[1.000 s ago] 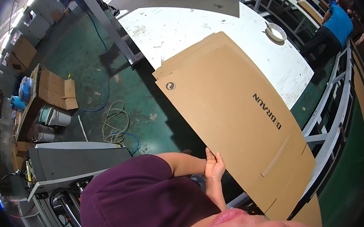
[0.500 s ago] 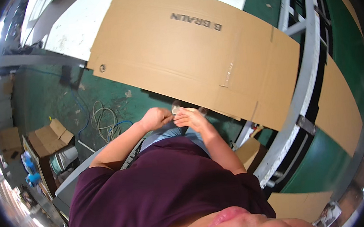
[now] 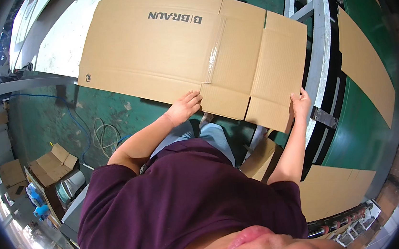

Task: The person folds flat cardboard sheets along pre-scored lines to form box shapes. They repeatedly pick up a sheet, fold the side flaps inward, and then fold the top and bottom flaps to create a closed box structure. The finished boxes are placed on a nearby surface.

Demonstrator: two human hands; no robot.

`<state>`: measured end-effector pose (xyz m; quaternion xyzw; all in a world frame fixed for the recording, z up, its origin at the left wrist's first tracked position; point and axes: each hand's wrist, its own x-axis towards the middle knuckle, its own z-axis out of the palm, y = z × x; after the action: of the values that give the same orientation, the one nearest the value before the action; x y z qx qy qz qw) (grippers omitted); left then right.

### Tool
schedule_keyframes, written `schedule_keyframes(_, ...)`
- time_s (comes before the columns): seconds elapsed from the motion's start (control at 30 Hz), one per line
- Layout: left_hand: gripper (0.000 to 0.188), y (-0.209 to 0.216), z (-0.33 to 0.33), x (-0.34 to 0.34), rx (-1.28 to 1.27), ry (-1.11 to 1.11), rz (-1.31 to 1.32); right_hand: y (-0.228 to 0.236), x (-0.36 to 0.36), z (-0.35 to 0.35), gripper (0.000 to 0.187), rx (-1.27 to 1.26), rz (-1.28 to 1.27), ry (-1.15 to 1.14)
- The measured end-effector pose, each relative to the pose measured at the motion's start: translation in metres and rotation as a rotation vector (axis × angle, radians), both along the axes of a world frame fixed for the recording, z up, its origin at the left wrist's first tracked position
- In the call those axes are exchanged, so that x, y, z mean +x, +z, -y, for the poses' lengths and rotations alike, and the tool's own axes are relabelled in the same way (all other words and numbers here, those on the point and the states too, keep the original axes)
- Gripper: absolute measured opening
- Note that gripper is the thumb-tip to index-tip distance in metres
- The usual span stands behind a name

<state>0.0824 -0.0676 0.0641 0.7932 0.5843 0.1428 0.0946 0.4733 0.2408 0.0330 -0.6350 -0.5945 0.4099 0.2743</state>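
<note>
Left hand (image 3: pixel 186 108) and right hand (image 3: pixel 300 104) parted to cardboard (image 3: pixel 154 52) edges (floor (image 3: pixel 48 120) alongside).

Off the bench's (image 3: pixel 65 48) near edge, a coiled hose (image 3: pixel 106 145) lies on the green floor (image 3: pixel 45 120); farther left sits an open carton (image 3: pixel 52 165).

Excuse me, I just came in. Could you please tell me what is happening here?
A person is handling a flat piece of cardboard with both bare hands. The left hand touches its near edge, and the right hand holds it near the right end. The cardboard lies partly over a white table. To the right, more cardboard lies on a green surface.
</note>
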Motion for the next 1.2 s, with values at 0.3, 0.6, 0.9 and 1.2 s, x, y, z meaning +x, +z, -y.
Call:
schedule_keyframes(0.3, 0.015, -0.012, -0.005, -0.011, 0.09, 0.021, 0.069, 0.146, -0.256, 0.122, 0.024, 0.289, 0.636, 0.641)
schedule_keyframes(0.6, 0.032, -0.014, -0.005, -0.016, 0.056, 0.024, 0.124, 0.049, -0.351, 0.137, 0.027, 0.297, 0.899, 0.852)
schedule_keyframes(0.9, 0.099, -0.009, -0.019, -0.032, -0.048, 0.412, 0.191, 0.031, -0.265, 0.213, 0.039, 0.543, -0.004, 0.914)
schedule_keyframes(1.2, 0.108, -0.021, -0.02, -0.034, -0.141, 0.308, -0.135, 0.01, -0.26, 0.196, 0.014, 0.612, -0.066, 1.143)
